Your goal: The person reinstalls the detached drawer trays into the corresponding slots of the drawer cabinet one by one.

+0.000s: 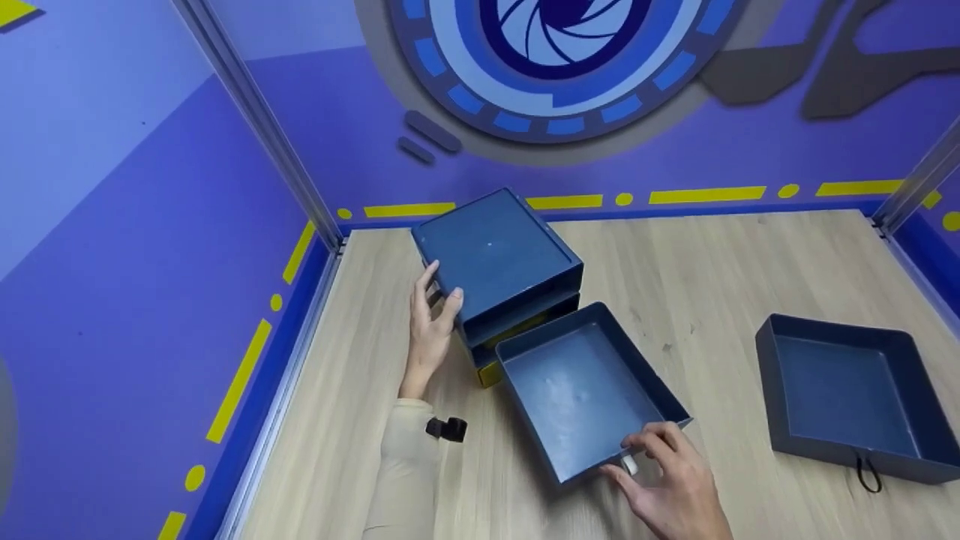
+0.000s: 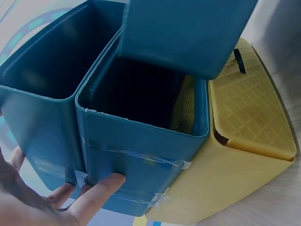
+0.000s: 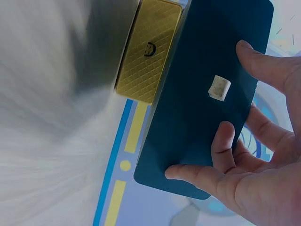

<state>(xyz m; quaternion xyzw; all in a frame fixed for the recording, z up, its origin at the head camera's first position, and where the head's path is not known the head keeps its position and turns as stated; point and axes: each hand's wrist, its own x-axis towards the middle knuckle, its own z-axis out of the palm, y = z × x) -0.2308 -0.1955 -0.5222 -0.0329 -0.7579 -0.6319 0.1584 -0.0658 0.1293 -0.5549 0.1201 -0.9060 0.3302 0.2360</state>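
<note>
A stack of dark blue drawer housings [image 1: 495,247] stands over a yellow unit [image 2: 225,183] at the bottom, whose yellow drawer front [image 3: 150,52] is textured. My left hand [image 1: 427,330] touches the stack's left side, fingers extended and thumb near the top edge. A dark blue drawer [image 1: 577,397] is pinched at its front wall by my right hand [image 1: 675,480], beside a white pull tab [image 3: 219,88]. The drawer is tilted, its far end at the lower blue opening [image 2: 146,94]; how far it reaches inside, I cannot tell. Above it, the upper opening [image 2: 61,56] holds no drawer.
Another dark blue drawer [image 1: 840,397] with a black loop [image 1: 868,474] lies on the wooden table [image 1: 675,277] at the right. Purple panels [image 1: 315,135] stand behind and at the sides. Clear tape [image 2: 136,160] crosses the stack's side.
</note>
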